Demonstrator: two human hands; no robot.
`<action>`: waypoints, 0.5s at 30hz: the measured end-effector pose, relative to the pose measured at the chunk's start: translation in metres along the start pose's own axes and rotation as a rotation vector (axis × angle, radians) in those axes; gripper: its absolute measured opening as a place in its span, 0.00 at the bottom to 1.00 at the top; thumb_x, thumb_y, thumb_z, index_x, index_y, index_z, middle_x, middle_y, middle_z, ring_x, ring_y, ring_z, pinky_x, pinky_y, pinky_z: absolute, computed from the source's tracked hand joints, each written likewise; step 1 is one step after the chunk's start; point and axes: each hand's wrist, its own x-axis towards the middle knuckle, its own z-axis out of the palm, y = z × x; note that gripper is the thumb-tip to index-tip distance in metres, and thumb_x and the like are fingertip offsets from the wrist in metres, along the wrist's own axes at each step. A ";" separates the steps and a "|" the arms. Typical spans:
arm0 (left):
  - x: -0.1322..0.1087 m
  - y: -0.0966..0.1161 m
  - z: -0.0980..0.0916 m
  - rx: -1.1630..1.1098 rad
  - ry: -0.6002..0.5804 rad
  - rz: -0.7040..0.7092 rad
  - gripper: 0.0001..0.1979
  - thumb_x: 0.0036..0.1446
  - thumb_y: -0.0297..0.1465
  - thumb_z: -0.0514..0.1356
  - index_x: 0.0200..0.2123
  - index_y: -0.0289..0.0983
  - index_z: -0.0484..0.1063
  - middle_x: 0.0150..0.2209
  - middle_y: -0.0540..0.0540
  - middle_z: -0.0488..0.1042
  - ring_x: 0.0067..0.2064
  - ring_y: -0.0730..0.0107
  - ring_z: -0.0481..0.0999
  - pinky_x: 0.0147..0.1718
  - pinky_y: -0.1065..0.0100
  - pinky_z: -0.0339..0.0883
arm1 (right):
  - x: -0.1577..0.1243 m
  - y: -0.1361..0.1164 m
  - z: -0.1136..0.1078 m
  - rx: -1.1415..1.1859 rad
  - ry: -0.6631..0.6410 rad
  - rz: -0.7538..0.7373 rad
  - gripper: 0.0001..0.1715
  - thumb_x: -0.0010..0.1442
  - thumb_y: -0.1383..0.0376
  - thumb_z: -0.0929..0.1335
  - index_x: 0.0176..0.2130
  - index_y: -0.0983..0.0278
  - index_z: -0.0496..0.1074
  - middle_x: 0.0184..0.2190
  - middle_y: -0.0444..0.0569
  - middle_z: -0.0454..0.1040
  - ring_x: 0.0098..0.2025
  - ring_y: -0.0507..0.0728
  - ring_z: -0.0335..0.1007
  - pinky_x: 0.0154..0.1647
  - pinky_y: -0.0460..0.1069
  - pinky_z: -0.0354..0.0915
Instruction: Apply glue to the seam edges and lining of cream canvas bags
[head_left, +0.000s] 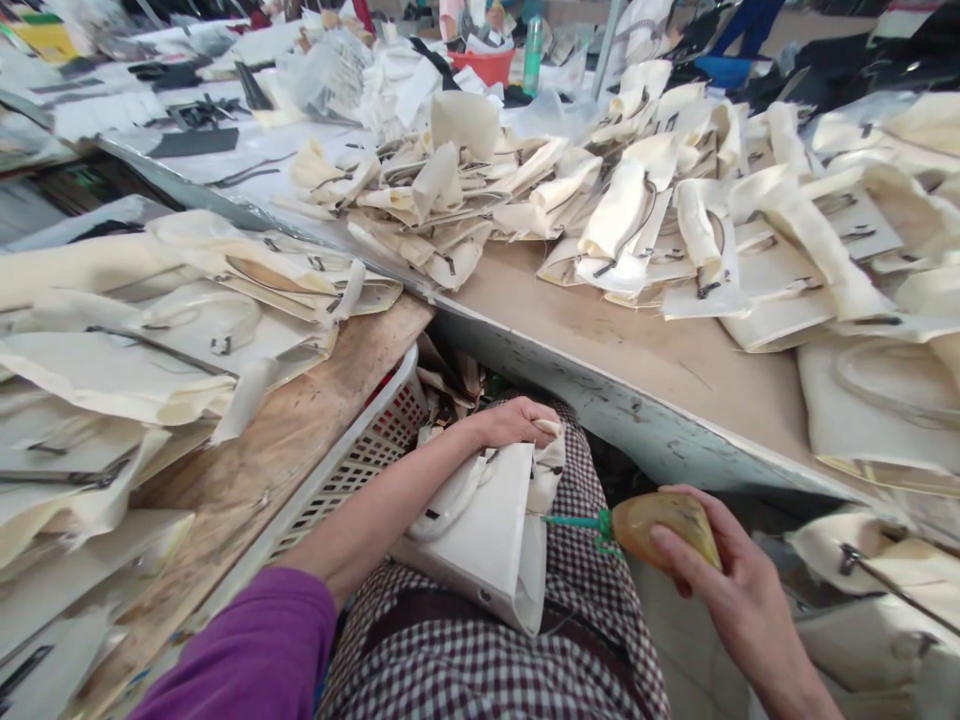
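On my lap lies a cream-white handbag (491,535), tilted, with its side panel facing right. My left hand (517,422) is closed on the bag's upper edge, gripping a fold of the cream material there. In my right hand (720,560) is a yellowish squeeze bottle (660,528), held between thumb and fingers. Its thin teal nozzle points left, and the tip reaches the bag's side edge; whether it touches cannot be made out. Green wrapping surrounds the nozzle's base.
A white plastic basket (360,450) stands left of my lap beside a wooden board (300,430) piled with cream bags. Across the front runs a table (600,350) with a grey edge, heaped with more unfinished bags (637,210). Further bags (885,590) lie low at right.
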 end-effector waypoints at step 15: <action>0.000 0.004 0.000 0.026 0.006 0.008 0.08 0.45 0.32 0.67 0.28 0.32 0.78 0.34 0.47 0.75 0.38 0.65 0.72 0.42 0.66 0.65 | -0.006 -0.020 -0.002 0.041 -0.145 0.108 0.29 0.57 0.47 0.75 0.51 0.61 0.74 0.33 0.46 0.76 0.24 0.55 0.62 0.20 0.47 0.62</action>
